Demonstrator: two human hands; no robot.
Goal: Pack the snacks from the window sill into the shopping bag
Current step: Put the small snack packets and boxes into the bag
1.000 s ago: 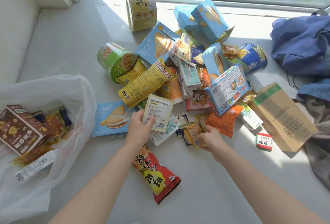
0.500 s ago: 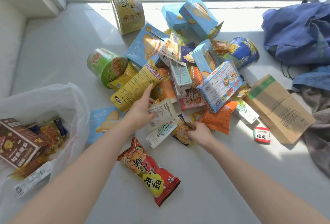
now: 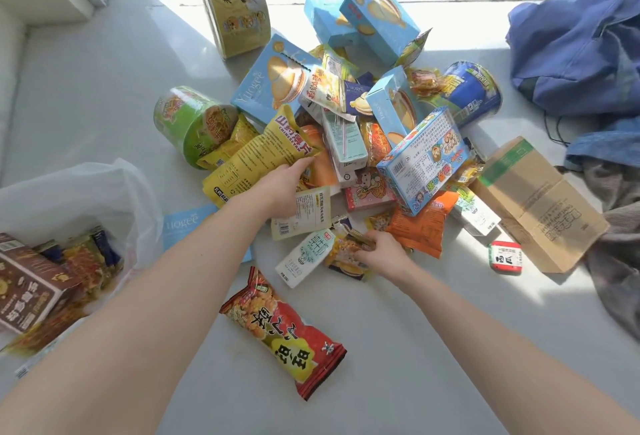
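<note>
A heap of snacks lies on the white window sill (image 3: 86,88): blue biscuit boxes, cup noodles, bags and small packets. My left hand (image 3: 280,188) holds a cream packet (image 3: 304,216) under its palm, and its fingertips reach the edge of a yellow chip bag (image 3: 256,157). Lower and to the right, my right hand (image 3: 381,254) grips a small yellow-brown snack packet (image 3: 346,252) at the heap's near edge. The white plastic shopping bag (image 3: 86,192) lies open at the left with a brown box (image 3: 24,285) and several packets inside.
A red snack bag (image 3: 284,330) lies between my forearms, a white milk pouch (image 3: 304,258) just above it. A cardboard box (image 3: 536,206) and a small red packet (image 3: 505,256) sit at the right. Blue clothes (image 3: 581,53) and grey cloth (image 3: 616,261) are piled along the right edge.
My left hand has carried the cream packet up into the heap to the yellow chip bag. My right hand stayed on the small packet. The view has tilted closer.
</note>
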